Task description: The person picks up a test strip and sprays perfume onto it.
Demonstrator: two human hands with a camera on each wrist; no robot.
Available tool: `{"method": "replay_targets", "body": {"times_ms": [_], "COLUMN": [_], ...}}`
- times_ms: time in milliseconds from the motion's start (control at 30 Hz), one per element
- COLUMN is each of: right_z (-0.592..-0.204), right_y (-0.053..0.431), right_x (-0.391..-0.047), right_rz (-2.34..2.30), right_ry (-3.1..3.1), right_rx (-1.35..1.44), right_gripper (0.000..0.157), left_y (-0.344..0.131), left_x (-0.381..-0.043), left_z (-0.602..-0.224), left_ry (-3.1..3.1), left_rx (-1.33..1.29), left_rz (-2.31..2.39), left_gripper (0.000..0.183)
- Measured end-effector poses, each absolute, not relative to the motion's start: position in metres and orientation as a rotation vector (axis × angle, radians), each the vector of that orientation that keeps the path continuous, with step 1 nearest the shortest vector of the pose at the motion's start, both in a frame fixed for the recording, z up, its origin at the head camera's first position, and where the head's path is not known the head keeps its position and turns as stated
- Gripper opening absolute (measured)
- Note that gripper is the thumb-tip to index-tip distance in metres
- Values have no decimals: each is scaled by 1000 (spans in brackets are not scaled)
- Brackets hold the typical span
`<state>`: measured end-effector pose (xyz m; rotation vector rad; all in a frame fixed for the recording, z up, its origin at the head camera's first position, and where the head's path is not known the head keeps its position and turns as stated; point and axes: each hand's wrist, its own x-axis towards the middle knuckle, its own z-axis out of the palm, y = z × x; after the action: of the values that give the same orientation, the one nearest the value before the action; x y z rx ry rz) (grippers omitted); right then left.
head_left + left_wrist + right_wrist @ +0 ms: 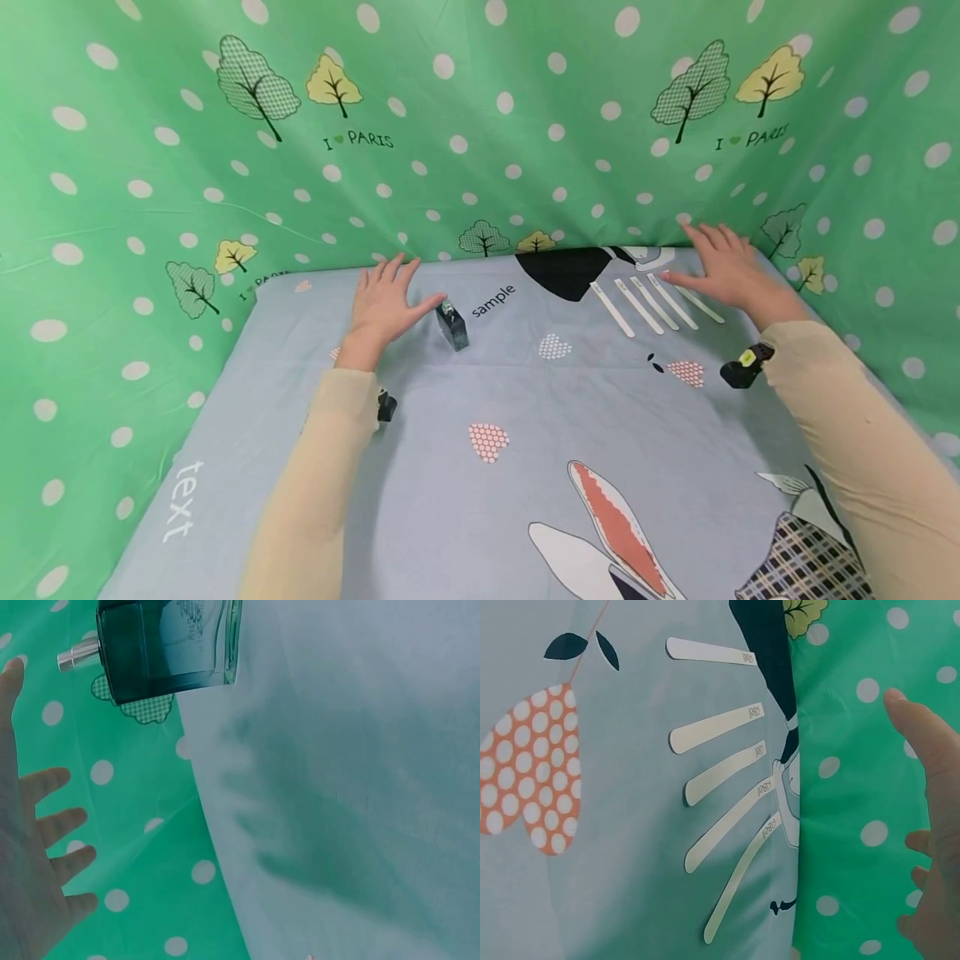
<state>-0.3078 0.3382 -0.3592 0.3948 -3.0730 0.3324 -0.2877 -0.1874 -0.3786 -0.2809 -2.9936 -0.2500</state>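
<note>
A dark blue-green glass perfume bottle with a silver spray nozzle stands on the cloth-covered surface. My left hand is raised just left of it, fingers spread, thumb tip overlapping the bottle's top in the head view; the left wrist view shows a gap between hand and nozzle. Several white paper test strips with small print at one end lie fanned side by side at the back right. Over their far right end hovers my right hand, fingers spread and holding nothing. In the right wrist view the strips lie apart from the fingers.
A grey-blue printed cloth with hearts and a rabbit covers the surface. Green dotted fabric hangs along its back and sides. Black wrist cameras sit under both forearms.
</note>
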Motion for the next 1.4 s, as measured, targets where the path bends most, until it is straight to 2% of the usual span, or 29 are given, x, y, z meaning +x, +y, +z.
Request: {"method": "replay_targets", "body": {"times_ms": [767,1400], "right_z": [-371,-380], "right_y": [344,348], "right_x": [-304,-301], "right_rz": [419,451], "right_ry": [-3077,-3121], "right_rx": [408,385], "right_gripper": [101,101], "left_y": [-182,-177], "left_x": [-281,-270], "left_z": [-388,-390], "left_ry": [-2948,-2951], "left_rx": [-322,-311], "left_rz": [-315,-444], "left_gripper": [88,86]}}
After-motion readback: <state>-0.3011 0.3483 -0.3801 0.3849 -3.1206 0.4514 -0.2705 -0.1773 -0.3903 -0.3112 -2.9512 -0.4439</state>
